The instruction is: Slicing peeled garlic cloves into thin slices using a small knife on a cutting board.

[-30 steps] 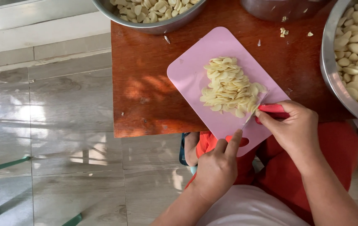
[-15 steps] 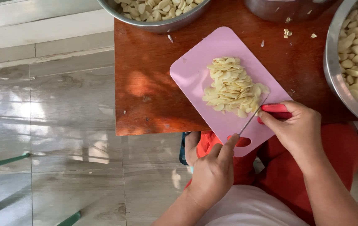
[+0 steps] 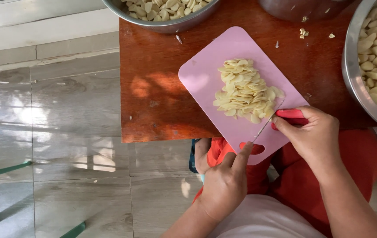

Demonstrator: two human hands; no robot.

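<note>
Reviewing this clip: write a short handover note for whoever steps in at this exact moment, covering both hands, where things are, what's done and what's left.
Right hand: gripping the red-handled knife, blade angled down at the near edge of the sliced garlic pile.
Left hand: forefinger up against the near edge of the pink cutting board, by its handle hole, close to the blade tip.
Board lies on the wooden table, overhanging the near edge.
Done: one pile of slices on the board.
Left: peeled cloves fill the steel bowl on the right and the one at the top.
</note>
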